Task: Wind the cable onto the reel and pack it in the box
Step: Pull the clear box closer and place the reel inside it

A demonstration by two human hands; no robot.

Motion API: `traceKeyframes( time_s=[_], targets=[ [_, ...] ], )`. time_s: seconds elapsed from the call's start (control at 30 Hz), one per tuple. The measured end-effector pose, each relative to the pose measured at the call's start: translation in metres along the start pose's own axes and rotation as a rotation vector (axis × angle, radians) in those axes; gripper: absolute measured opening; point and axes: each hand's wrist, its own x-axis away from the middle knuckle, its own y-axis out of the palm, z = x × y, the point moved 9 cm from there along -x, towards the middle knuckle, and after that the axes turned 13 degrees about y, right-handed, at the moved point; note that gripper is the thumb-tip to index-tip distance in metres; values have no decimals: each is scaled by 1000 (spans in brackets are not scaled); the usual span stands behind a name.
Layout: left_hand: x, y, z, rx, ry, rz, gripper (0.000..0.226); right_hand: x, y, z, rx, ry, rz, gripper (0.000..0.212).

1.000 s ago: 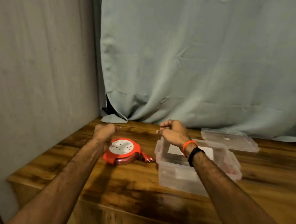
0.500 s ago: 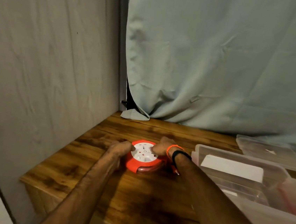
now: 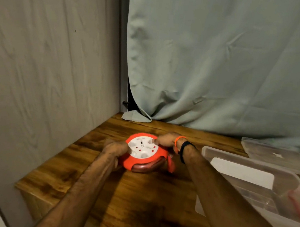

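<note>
A round red cable reel [image 3: 141, 159] with a white socket face lies on the wooden table [image 3: 136, 204], its front edge tipped up a little. My left hand [image 3: 115, 149] grips its left rim. My right hand [image 3: 165, 140] holds its far right rim, fingers on the white face. A red cable end [image 3: 170, 163] hangs at the reel's right side. The clear plastic box [image 3: 246, 179] stands open to the right, a white card inside.
The box's clear lid [image 3: 278, 156] lies behind the box at the far right. A grey wall runs along the table's left side and a pale blue curtain hangs behind it. The table's front edge is near on the left.
Both hands came down from above the table onto the reel and now hold it. The view swung left, so the box sits at the right edge.
</note>
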Motion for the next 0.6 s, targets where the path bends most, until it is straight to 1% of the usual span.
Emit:
traceKeyframes(
  time_s=[0.03,0.1,0.2,0.3,0.37,0.4,0.5,0.53,0.57,0.6],
  targets=[
    [3,-6,9,0,25,28,31,1,-3,-1,-71,9,-13,22],
    [5,-14,28,-1,82,57,39,9,-13,-3,-226,14,-37,19],
    [12,-21,60,48,186,100,40,27,-34,-10,-411,-49,-40,18],
    [23,-11,91,67,265,49,36,53,-62,-15,-560,-146,-42,15],
    [41,1,114,102,307,27,29,72,-84,-10,-594,-188,-5,15],
    [51,9,125,125,333,14,30,81,-96,-5,-599,-204,17,14],
    [78,36,147,209,379,-35,48,101,-132,19,-642,-221,108,21],
    [82,47,150,242,387,-57,48,107,-143,28,-665,-222,135,22],
    [92,61,154,286,386,-91,40,116,-156,42,-693,-222,165,20],
    [95,74,154,329,385,-109,26,122,-166,55,-713,-217,189,18]
  ],
)
